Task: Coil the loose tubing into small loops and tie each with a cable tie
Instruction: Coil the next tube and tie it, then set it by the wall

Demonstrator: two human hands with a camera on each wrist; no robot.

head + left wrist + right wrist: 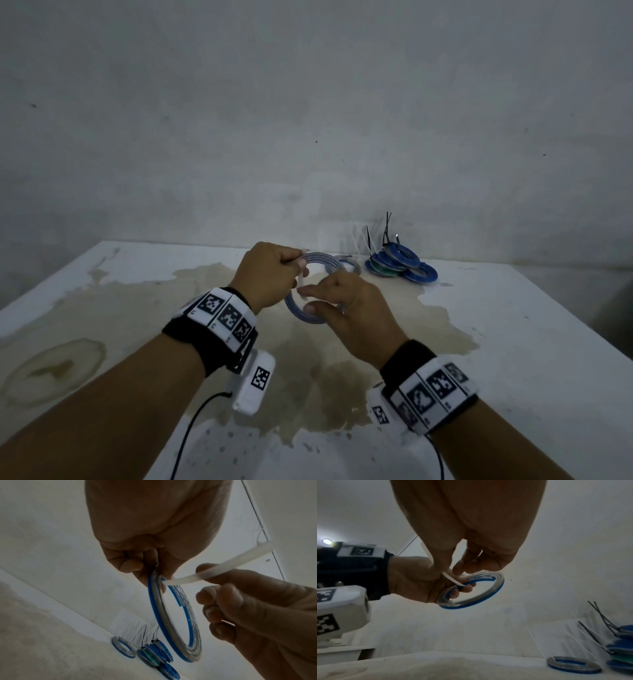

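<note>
A small coil of clear and blue tubing (297,310) hangs in the air above the table between my hands. My left hand (296,270) grips its upper left rim with curled fingers (133,566). A white cable tie (214,572) passes through the coil (173,623) at that grip. My right hand (308,298) pinches the tie's strap between thumb and forefinger, close to the left hand. In the right wrist view the tie (449,577) runs from my right fingers down to the coil (481,595), where the left hand (419,581) holds it. I cannot see the tie's head.
Tied blue and green coils (400,267) are piled at the back right against the wall, black tie tails sticking up. One more clear and blue coil (346,263) lies left of them. Loose white cable ties (352,240) lean on the wall. The white table (171,308) is stained.
</note>
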